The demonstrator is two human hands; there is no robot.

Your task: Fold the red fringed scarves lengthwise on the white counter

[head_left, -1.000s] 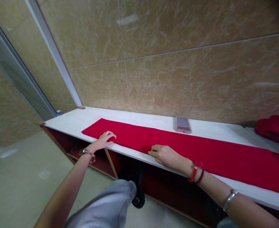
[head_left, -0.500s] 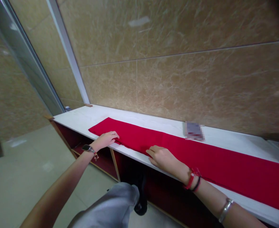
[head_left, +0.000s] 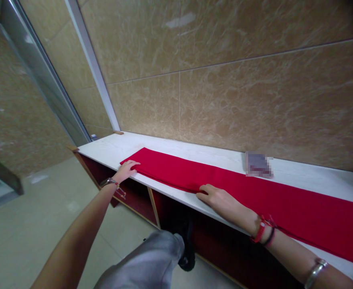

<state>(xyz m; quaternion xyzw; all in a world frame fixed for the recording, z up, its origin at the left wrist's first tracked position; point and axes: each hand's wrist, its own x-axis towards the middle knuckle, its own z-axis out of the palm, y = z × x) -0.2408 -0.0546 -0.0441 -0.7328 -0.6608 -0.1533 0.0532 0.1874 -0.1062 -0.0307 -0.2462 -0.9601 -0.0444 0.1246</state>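
Note:
A long red cloth [head_left: 254,196], folded lengthwise, lies along a white shelf top [head_left: 110,148] under a marble wall. My left hand [head_left: 127,168] rests on the cloth's left end at its near corner, fingers stretched out over the fabric. My right hand [head_left: 221,198] lies palm down on the cloth's near edge about the middle of the shelf, fingers together and pointing left. Neither hand lifts the cloth. A watch and bracelets sit on my wrists.
A small blurred dark object [head_left: 258,164] lies on the shelf behind the cloth near the wall. Below the top are dark red open compartments [head_left: 134,196]. My grey trouser leg [head_left: 146,265] and black shoe [head_left: 187,257] are over the tiled floor. A metal door frame [head_left: 92,64] stands at left.
My left hand has slid left along the cloth to its end corner. My right hand stays on the near edge. The view has turned left, and the red pile at far right has gone out of frame.

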